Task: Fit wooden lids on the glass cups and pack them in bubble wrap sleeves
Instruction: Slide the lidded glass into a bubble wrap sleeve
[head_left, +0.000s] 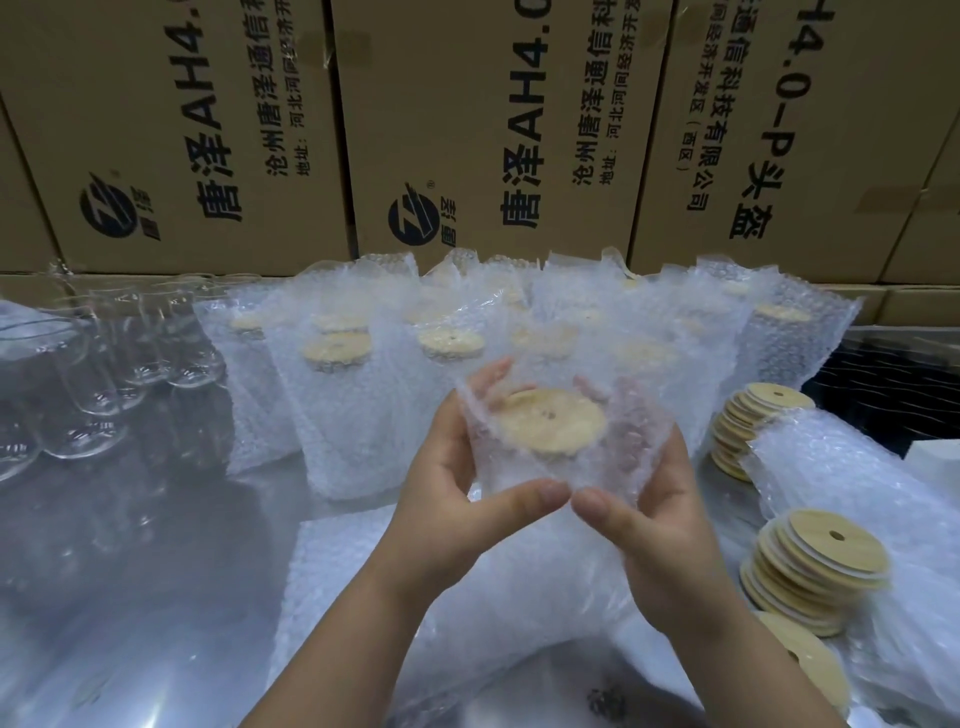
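Our left hand (447, 488) and right hand (665, 519) both clamp the bubble wrap sleeve (641, 415), a wooden lid (550, 423) showing inside it, thumbs nearly touching

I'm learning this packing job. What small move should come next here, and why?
Likely set the bubble wrap sleeve down beside the packed cups behind: its wooden lid already sits inside it, gripped by left hand and right hand.
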